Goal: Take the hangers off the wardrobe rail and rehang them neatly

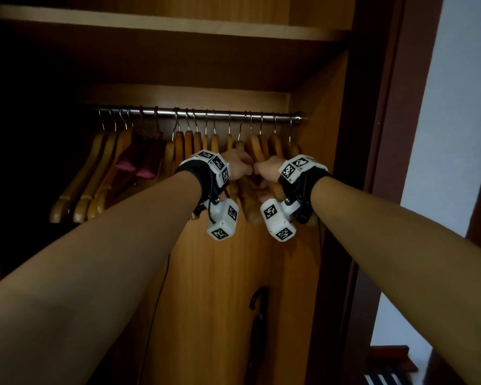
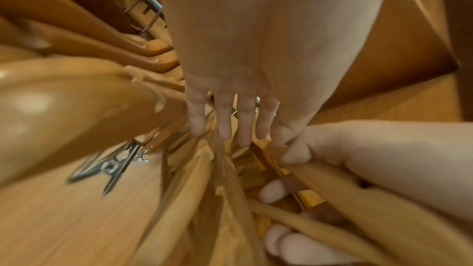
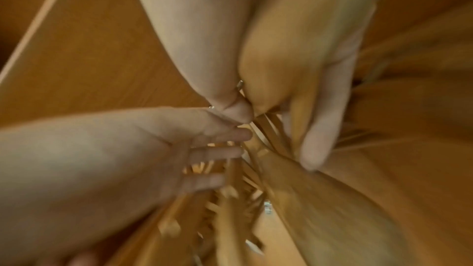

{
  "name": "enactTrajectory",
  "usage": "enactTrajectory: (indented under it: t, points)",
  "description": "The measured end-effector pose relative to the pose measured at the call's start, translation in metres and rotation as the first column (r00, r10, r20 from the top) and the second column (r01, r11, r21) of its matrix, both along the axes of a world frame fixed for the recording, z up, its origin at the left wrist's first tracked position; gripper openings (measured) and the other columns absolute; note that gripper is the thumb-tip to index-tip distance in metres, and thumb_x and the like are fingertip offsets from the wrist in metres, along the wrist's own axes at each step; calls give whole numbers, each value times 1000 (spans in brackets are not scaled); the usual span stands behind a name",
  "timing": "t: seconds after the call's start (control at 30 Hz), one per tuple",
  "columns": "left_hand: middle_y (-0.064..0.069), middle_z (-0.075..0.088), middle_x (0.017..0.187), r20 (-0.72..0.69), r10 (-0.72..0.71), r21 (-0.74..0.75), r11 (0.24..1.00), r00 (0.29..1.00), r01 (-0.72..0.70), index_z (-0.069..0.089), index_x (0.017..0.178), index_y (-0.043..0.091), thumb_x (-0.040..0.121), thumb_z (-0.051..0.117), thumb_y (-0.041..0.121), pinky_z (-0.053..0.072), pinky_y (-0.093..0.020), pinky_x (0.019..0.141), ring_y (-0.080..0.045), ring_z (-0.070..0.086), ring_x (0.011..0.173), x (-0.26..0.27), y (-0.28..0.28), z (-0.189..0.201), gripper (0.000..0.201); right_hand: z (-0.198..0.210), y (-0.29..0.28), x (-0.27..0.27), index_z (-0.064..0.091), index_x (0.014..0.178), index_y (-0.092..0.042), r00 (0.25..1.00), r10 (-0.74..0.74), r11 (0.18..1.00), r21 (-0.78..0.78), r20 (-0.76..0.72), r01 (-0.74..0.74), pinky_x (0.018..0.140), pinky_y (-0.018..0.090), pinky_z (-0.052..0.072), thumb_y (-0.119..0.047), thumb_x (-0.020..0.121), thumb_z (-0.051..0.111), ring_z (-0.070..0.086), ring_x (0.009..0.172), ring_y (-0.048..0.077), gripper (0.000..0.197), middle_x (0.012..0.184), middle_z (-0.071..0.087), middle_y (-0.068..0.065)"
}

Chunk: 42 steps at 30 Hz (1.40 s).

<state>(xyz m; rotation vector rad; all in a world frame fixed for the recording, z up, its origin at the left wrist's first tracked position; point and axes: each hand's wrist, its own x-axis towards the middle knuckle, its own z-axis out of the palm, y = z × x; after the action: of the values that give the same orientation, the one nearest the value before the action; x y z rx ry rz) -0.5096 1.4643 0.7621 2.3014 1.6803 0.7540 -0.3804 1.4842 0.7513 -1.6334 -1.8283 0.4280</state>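
Head view: both hands under rail (image 1: 206, 113), among wooden hangers (image 1: 264, 151). Left hand (image 1: 238, 165) fingers straight, touching hangers; right hand (image 1: 268, 169) clamped round one hanger.

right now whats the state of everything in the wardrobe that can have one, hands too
wooden hangers: hooked on the rail, bunched unevenly
rail: mounted, loaded with hooks
pink hangers: hanging at left
left hand: fingers straight, among the hangers
right hand: gripping a wooden hanger
wardrobe door: open
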Motion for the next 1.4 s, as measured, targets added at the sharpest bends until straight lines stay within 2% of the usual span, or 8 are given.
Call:
enactTrajectory:
  t: [0.17, 0.4, 0.57, 0.7, 0.83, 0.9, 1.23, 1.4]
  points:
    - [-3, 46, 143, 25, -34, 13, 999, 999, 33, 51, 139, 23, 93, 55, 27, 34, -26, 91, -23, 45, 128, -4, -13, -5, 46, 0, -48, 3, 58, 94, -12, 972, -144, 989, 59, 185, 136, 80, 34, 53, -39, 88, 53, 61, 73, 24, 28, 86, 63, 10]
    - [-2, 57, 126, 191, -131, 79, 990, 973, 118, 59, 129, 21, 93, 57, 23, 41, -25, 84, -17, 56, 106, -24, -35, -13, 36, -11, -75, -6, 63, 94, -15, 911, -238, 969, 142, 336, 201, 57, 27, 46, -37, 91, 52, 64, 70, 23, 25, 86, 67, 7]
    - [-2, 64, 110, 343, -188, 104, 981, 920, 162, 65, 115, 20, 93, 58, 19, 46, -26, 83, -16, 60, 98, -45, -65, -26, 23, -19, -107, -23, 66, 106, -12, 828, -292, 953, 73, 480, 294, 64, 32, 45, -31, 92, 56, 59, 83, 26, 26, 109, 65, 9]
    - [2, 64, 103, 415, -239, 119, 971, 878, 208, 66, 107, 21, 93, 57, 18, 54, -31, 82, -14, 61, 96, -61, -94, -33, 17, -32, -146, -37, 63, 123, -11, 860, -313, 950, 128, 403, 286, 92, 38, 45, -23, 94, 54, 56, 116, 31, 33, 128, 60, 13]
    - [4, 66, 94, 496, -285, 120, 958, 820, 260, 67, 88, 26, 92, 57, 16, 57, -30, 71, -14, 64, 87, -67, -128, -42, 15, -43, -193, -54, 68, 109, -14, 791, -450, 892, 174, 415, 416, 48, 25, 38, -22, 96, 43, 51, 62, 17, 29, 102, 64, 6]
    - [0, 67, 87, 538, -297, 85, 950, 789, 299, 67, 85, 24, 92, 55, 13, 54, -27, 60, -17, 64, 78, -64, -148, -48, 17, -50, -219, -56, 69, 107, -14, 790, -477, 879, 176, 385, 444, 42, 22, 31, -22, 96, 44, 46, 55, 12, 28, 95, 62, 3]
    - [-6, 68, 101, 516, -495, 17, 822, 699, 569, 61, 98, 18, 95, 49, 12, 55, -31, 69, -16, 63, 79, -20, -241, -74, 14, -68, -345, -38, 71, 104, -24, 774, -599, 796, 262, 207, 546, 71, 28, 49, -24, 93, 49, 65, 91, 29, 25, 104, 69, 8]
    - [-10, 69, 93, 523, -571, 7, 744, 632, 668, 64, 88, 17, 91, 49, 12, 56, -33, 63, -20, 64, 73, 16, -289, -87, 16, -80, -405, -17, 70, 107, -22, 704, -687, 726, 214, 178, 654, 76, 31, 54, -24, 92, 49, 65, 90, 28, 27, 107, 69, 8]
